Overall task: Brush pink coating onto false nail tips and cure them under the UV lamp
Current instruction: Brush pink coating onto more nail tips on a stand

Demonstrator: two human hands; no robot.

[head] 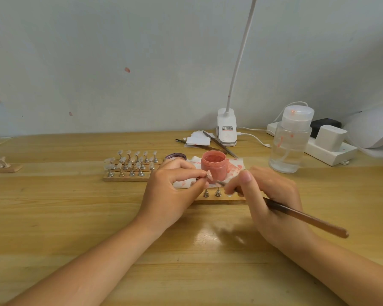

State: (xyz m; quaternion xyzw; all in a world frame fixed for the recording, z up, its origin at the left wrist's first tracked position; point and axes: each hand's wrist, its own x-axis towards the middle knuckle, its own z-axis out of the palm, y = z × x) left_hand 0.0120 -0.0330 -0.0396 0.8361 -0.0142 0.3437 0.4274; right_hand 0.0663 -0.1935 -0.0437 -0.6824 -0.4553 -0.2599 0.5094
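My left hand (173,191) pinches a small metal stand that carries a pale pink nail tip (209,175), lifted above the table. My right hand (272,195) grips a long brown brush (305,217); its bristle end reaches toward that tip. Just behind them stands an open jar of pink coating (213,165) on a stained white tissue (234,167). A wooden strip (219,199) below my hands bears two metal stands (212,192). At the far right edge sits the white UV lamp (374,129).
Wooden strips with several clear nail tips on stands (131,164) lie to the left. A clear pump bottle (291,140), a white power strip (332,151), a clip desk lamp (226,129), tweezers (219,144) and a purple lid (175,156) stand behind.
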